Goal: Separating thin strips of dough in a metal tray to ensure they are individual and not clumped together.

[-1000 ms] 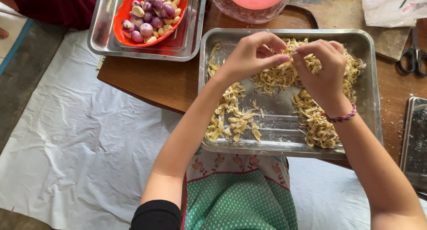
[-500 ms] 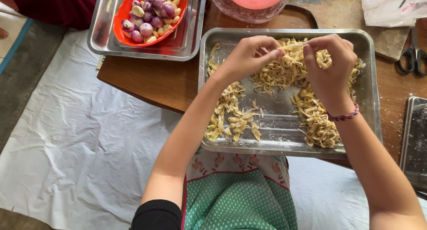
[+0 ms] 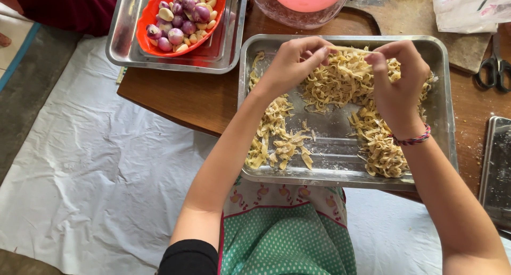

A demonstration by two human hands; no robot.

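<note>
A steel tray (image 3: 447, 120) lies on the wooden table in front of me, holding piles of pale flat noodles (image 3: 340, 83). My left hand (image 3: 295, 62) and my right hand (image 3: 396, 86) hover over the tray's far half. Between their pinched fingertips stretches one thin noodle strand (image 3: 348, 50), level above the middle heap. A braided bracelet circles my right wrist. More noodle pieces lie loose at the tray's near left (image 3: 277, 142) and near right (image 3: 380, 147).
A second steel tray (image 3: 125, 48) at the far left carries a red dish (image 3: 146, 33) of shallots and garlic cloves. A pink-lidded bowl (image 3: 306, 1) stands behind. Scissors (image 3: 492, 67) and another metal tray (image 3: 497, 168) lie to the right. White sheet (image 3: 90, 163) covers the floor.
Both hands have lifted and drifted apart toward the tray's far side, drawing a noodle strand straight between them.
</note>
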